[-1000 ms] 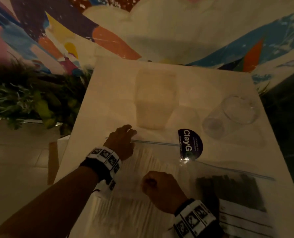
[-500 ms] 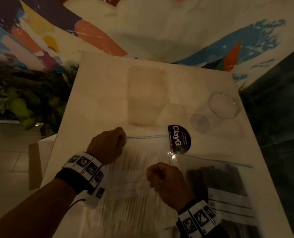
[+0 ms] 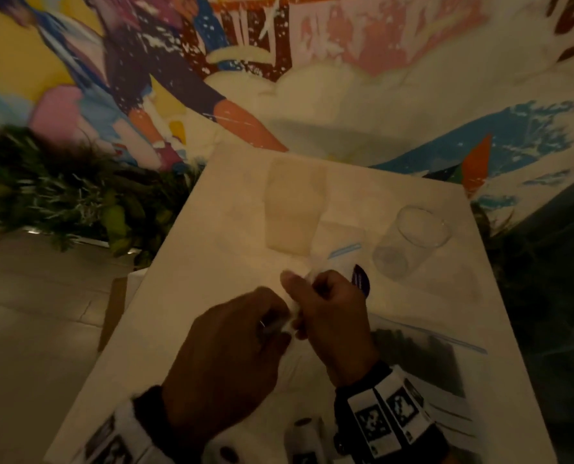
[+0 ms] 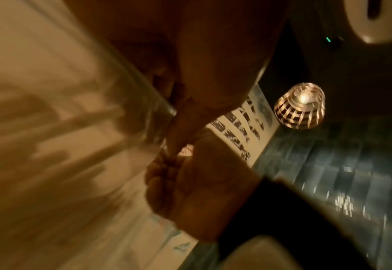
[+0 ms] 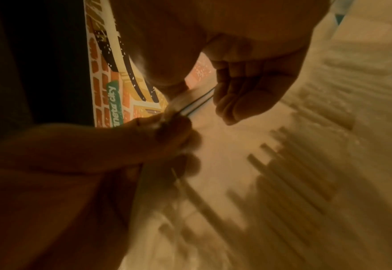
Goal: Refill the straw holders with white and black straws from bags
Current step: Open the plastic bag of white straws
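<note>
I have both hands on the bag of white straws (image 3: 299, 376), which lies near the front edge of the table (image 3: 192, 269), towards its middle. My left hand (image 3: 232, 349) has its fingers curled and pinching one lip of the zip seal (image 5: 197, 104); my right hand (image 3: 332, 316) pinches the other lip just beside it, thumb up. From the right wrist view the two strips of the seal look to be parting between my fingertips, so I judge I am at the very first step: opening this bag.

Nothing is refilled yet, as far as I can see. The frosted holder (image 3: 295, 209) stands towards the back edge, and I see no straws in it. The clear glass holder (image 3: 413, 239) stands nearer the right edge and looks empty too. The white straws (image 5: 301, 182) are all inside the plastic. The bag of black straws (image 3: 423, 360) lies at the front right, partly under my right wrist, and its zip line appears closed.

Left to do: finish opening this seal, move white straws into a holder, then open the second bag and load the black ones.
</note>
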Tool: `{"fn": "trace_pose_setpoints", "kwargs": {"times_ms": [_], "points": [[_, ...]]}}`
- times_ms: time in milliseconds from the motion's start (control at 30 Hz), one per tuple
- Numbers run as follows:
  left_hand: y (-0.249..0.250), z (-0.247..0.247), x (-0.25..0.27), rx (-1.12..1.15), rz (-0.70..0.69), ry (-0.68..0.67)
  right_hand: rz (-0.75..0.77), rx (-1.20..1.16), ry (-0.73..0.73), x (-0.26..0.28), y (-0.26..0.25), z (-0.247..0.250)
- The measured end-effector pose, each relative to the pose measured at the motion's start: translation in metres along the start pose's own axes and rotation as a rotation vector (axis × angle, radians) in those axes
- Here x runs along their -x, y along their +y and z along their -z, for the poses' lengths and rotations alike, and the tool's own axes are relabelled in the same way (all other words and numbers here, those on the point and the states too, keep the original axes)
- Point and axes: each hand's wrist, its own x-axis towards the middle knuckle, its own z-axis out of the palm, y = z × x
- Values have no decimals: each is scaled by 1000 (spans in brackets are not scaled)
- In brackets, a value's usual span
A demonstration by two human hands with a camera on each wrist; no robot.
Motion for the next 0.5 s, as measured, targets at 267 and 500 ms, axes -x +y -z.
{"fn": "trace_pose_setpoints", "kwargs": {"times_ms": [267,500], "points": [[23,3,35,502,335,-276,77,-52,13,22,18,22],[32,15,24,660,367,-42,174,-158,-83,30,2,30]]}}
